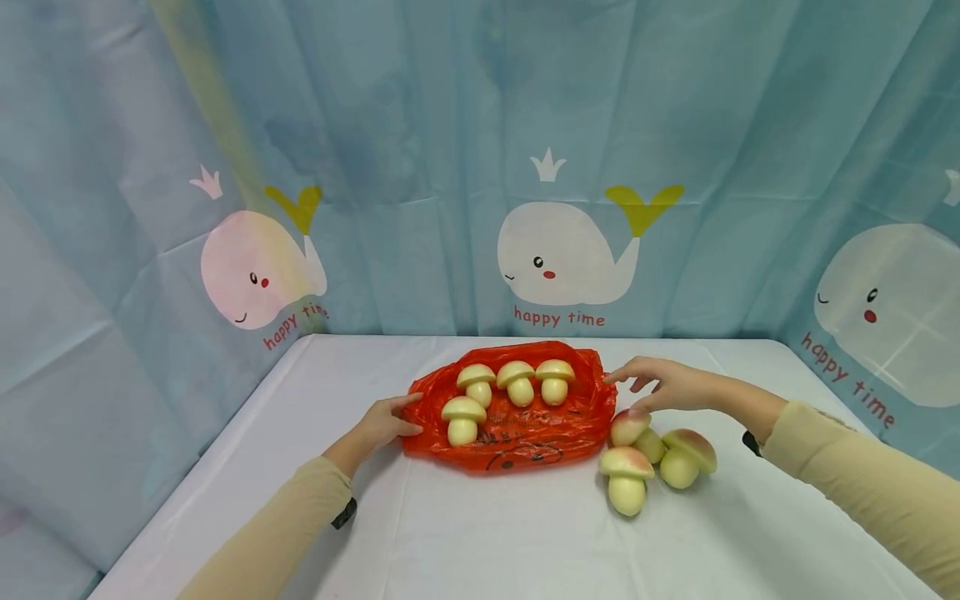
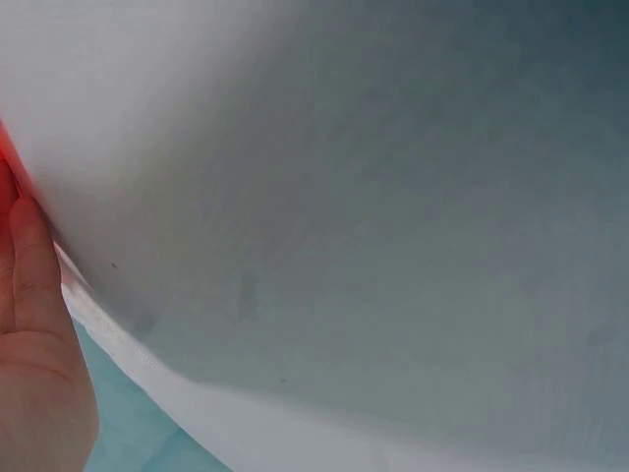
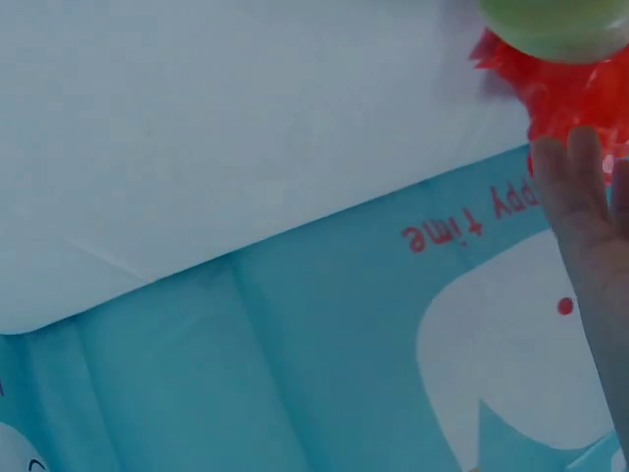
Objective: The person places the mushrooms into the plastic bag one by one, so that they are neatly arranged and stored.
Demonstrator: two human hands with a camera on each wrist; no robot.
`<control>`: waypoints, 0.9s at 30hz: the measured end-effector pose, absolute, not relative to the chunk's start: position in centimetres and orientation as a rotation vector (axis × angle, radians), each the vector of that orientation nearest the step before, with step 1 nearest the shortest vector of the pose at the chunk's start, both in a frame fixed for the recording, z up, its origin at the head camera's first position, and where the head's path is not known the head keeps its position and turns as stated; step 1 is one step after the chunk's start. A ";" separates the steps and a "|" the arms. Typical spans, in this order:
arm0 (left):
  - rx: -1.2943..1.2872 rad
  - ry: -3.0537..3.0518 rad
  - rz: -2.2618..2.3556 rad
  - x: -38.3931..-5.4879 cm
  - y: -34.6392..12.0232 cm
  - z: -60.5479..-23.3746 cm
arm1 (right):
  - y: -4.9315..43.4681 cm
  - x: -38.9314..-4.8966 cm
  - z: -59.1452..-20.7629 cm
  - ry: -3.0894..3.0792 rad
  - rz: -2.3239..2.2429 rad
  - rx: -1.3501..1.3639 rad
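Observation:
A red plastic bag (image 1: pixel 517 454) lies spread on the table, with several pale yellow-green toy mushrooms (image 1: pixel 515 383) on it. At its left edge, my left hand (image 1: pixel 384 421) touches the plastic with thumb and fingers apart; the left wrist view shows straight fingers (image 2: pixel 37 265) against the red. My right hand (image 1: pixel 671 385) reaches to the bag's right edge, fingertips at the plastic. Its thumb is over a red-tinged mushroom (image 1: pixel 628 427); whether they touch I cannot tell. Two more red-tinged mushrooms, a front one (image 1: pixel 626 483) and a right one (image 1: pixel 681 462), lie beside that one.
A white cloth covers the table (image 1: pixel 510 542). Behind and at the sides hangs a blue curtain (image 1: pixel 420 250) printed with whales. Each wrist carries a black band, seen at the left wrist band (image 1: pixel 344 512) and the right wrist band (image 1: pixel 752 443).

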State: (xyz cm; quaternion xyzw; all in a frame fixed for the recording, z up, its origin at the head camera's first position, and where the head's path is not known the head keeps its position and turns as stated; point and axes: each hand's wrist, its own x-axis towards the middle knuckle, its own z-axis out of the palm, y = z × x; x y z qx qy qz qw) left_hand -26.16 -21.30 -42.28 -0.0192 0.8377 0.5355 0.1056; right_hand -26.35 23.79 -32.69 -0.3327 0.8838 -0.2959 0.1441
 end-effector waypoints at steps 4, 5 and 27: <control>-0.066 2.460 1.585 -26.1 -21.3 -42.4 | 24.5 -26.6 -33.2 2.465 -0.838 -0.950; -0.066 2.458 1.588 -26.2 -21.3 -42.4 | 24.6 -26.7 -33.4 2.446 -0.840 -0.956; -0.056 2.461 1.597 -26.4 -21.3 -42.6 | 24.9 -27.6 -35.9 2.381 -0.739 -0.917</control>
